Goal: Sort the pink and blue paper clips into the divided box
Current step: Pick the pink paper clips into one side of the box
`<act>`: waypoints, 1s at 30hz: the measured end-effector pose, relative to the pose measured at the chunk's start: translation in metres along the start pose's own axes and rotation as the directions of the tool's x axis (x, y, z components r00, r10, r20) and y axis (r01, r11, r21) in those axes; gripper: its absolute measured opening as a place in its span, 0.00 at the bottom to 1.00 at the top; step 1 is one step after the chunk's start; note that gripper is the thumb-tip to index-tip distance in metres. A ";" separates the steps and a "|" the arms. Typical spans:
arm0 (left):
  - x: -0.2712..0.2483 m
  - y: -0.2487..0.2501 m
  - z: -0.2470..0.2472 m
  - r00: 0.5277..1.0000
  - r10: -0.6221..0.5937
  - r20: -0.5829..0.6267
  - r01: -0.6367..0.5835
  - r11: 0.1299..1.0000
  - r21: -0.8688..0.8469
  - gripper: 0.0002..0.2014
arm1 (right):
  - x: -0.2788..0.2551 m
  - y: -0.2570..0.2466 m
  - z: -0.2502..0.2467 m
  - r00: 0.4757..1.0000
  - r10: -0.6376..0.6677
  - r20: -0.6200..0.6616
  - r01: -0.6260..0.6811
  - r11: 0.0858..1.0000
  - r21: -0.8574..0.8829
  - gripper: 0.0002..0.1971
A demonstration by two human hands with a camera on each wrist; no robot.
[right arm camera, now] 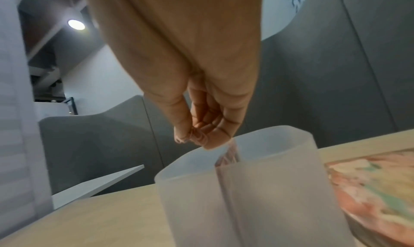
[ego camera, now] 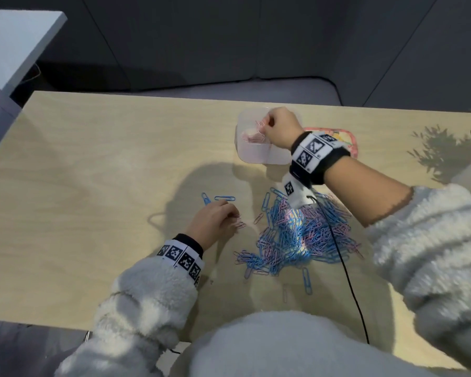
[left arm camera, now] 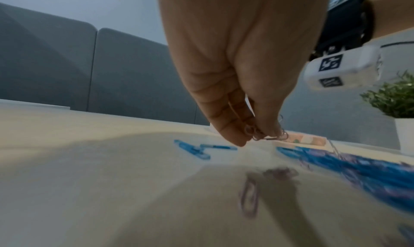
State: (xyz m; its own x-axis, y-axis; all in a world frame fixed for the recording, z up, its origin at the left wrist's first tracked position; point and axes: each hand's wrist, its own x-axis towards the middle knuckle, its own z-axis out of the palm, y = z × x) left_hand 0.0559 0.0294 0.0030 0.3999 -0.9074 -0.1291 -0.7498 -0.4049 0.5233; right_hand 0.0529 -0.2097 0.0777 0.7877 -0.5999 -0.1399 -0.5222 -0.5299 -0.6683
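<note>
Paper clips, pink and blue, heaped in one tangled pile (ego camera: 299, 235) at table centre, too many to count; two blue clips (ego camera: 218, 198) lying apart to its left, several stray ones along the near edge. One translucent divided box (ego camera: 256, 153) beyond the pile, some pink clips (ego camera: 252, 137) already in its far-left compartment. Right hand (ego camera: 279, 126) poised over that compartment, fingers curled, pinching a few pink clips. Left hand (ego camera: 211, 223) low over the table, just left of the pile, fingertips (left arm camera: 235, 139) pinching a small cluster of pink clips; more pink ones loose beneath. One floral-patterned item (ego camera: 348, 140) just right of the box. Pale wood table (ego camera: 93, 172); one potted plant (left arm camera: 396, 100) at its right edge; grey upholstered panels (ego camera: 229, 36) behind.
</note>
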 end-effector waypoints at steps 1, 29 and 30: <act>0.005 0.001 -0.005 1.000 0.000 -0.012 0.000 1.000 -0.008 0.08 | 0.007 -0.003 0.001 0.999 0.028 -0.016 -0.028 1.000 0.003 0.06; 0.134 0.020 -0.040 0.898 0.122 -0.423 -0.010 0.967 0.256 0.13 | -0.178 0.096 0.039 0.866 -0.318 0.386 0.417 0.886 -0.204 0.10; 0.129 0.020 -0.039 0.905 0.093 -0.416 -0.008 0.980 0.200 0.11 | -0.182 0.100 0.045 0.824 -0.371 0.429 0.502 0.828 -0.249 0.12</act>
State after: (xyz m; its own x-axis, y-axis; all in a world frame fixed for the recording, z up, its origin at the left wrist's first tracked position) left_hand 0.1128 -0.0919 0.0295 0.5115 -0.8116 0.2821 -0.8435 -0.4116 0.3452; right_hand -0.1273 -0.1262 0.0033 0.9827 -0.0406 -0.1806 -0.1179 -0.8895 -0.4415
